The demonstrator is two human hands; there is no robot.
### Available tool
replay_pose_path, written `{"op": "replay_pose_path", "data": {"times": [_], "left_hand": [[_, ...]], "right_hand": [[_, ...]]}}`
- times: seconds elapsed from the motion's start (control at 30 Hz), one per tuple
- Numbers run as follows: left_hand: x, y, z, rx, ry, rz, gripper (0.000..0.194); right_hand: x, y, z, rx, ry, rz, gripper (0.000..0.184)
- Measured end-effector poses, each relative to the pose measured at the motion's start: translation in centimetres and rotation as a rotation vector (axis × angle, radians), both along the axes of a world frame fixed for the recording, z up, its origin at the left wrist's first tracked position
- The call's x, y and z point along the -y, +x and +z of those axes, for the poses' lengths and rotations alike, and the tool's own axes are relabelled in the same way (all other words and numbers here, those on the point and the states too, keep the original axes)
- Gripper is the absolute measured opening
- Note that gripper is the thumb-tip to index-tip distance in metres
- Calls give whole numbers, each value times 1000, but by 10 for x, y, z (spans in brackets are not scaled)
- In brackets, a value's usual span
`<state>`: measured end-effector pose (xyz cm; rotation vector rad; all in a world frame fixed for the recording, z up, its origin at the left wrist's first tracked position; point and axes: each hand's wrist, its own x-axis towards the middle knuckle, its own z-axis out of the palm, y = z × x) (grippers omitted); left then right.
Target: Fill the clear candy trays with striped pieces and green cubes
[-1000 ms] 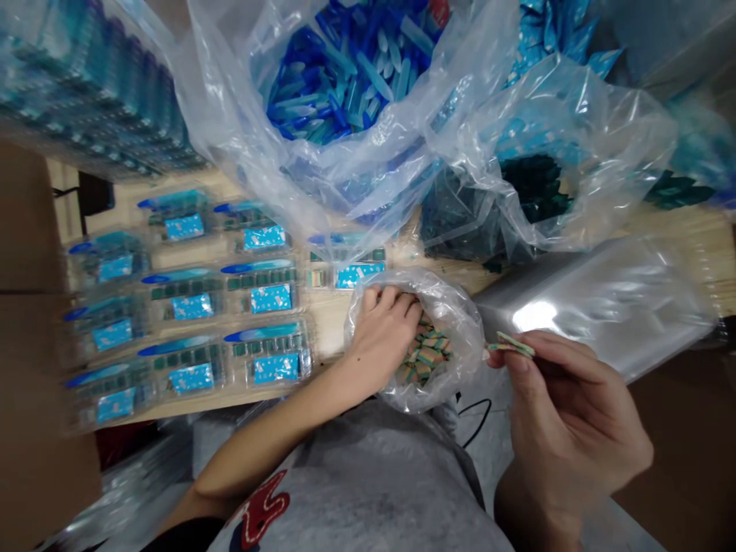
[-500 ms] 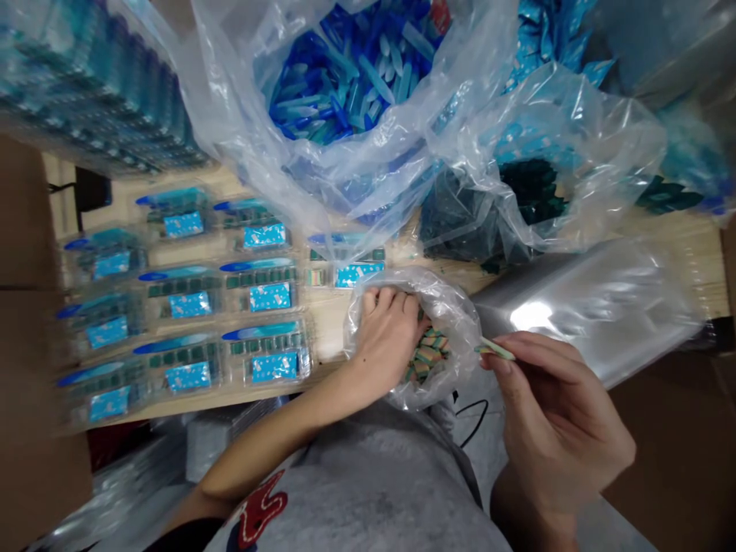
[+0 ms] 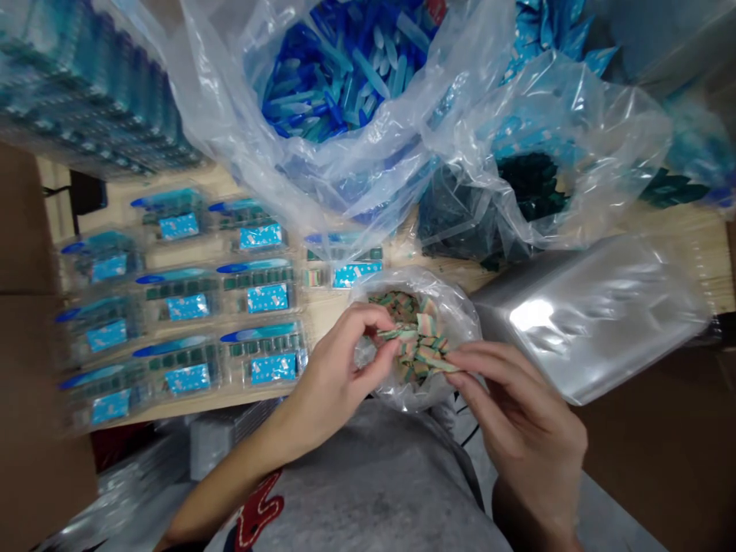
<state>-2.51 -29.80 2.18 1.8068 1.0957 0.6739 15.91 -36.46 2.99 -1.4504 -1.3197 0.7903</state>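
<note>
Over the small clear bag (image 3: 454, 307) at the worktop's (image 3: 690, 230) near edge, the left hand (image 3: 339, 368) and right hand (image 3: 511, 414) each pinch striped pastel strips (image 3: 417, 341).

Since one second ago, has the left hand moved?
Yes. The left hand came out of the small bag toward the body, pinching a striped piece above its opening.

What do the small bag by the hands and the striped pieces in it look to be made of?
Small bag: thin clear plastic film, glossy; it crinkles and the contents show through. Striped pieces: flat blocks in pastel layers of pink, green and cream with a matte face, possibly foam or a gritted board; too blurred to say. Left hand and right hand each pinch one.
</note>
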Motion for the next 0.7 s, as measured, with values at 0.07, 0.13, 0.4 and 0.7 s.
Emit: {"op": "replay_pose_path", "data": {"times": [0.07, 0.13, 0.4, 0.7], "left_hand": [[2, -6, 7, 77, -6, 14, 19], [3, -8, 12, 125, 5, -7, 25], [4, -14, 17, 144, -21, -133, 29], [0, -12, 21, 220, -1, -50, 15]], "right_hand": [[-3, -5, 1, -42, -7, 66, 23], [-5, -10, 1, -81, 21, 101, 28], [-8, -14, 2, 13, 90, 128, 38], [-7, -13, 2, 4, 28, 168, 36]]}}
